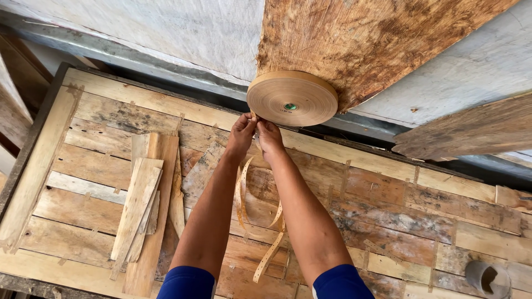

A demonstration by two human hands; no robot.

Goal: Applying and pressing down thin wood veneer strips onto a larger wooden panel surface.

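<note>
Your two hands are together at the top centre of the frame, at the lower left edge of the tape roll [292, 98], which sits on the far border of the wooden panel [388, 221]. A length of tape is already off the roll: a perforated tan strip [241, 194] hangs down between your forearms and curls toward the bottom centre, so I judge that the pulling is well started, but the strip looks not yet separated from the roll. On the panel, thin paper strips already cross several joints between the veneer pieces, in the centre and on the right; the joints at the left show few of them, so much of the work seems left. Your left hand [241, 134] is closed, fingers pinched at the roll's edge where the tape leaves it. Your right hand [268, 135] is closed too and touches the left one; it seems to pinch the same tape end, though the fingertips are hidden. Loose veneer slats [145, 205] lie in a pile at the left.
</note>
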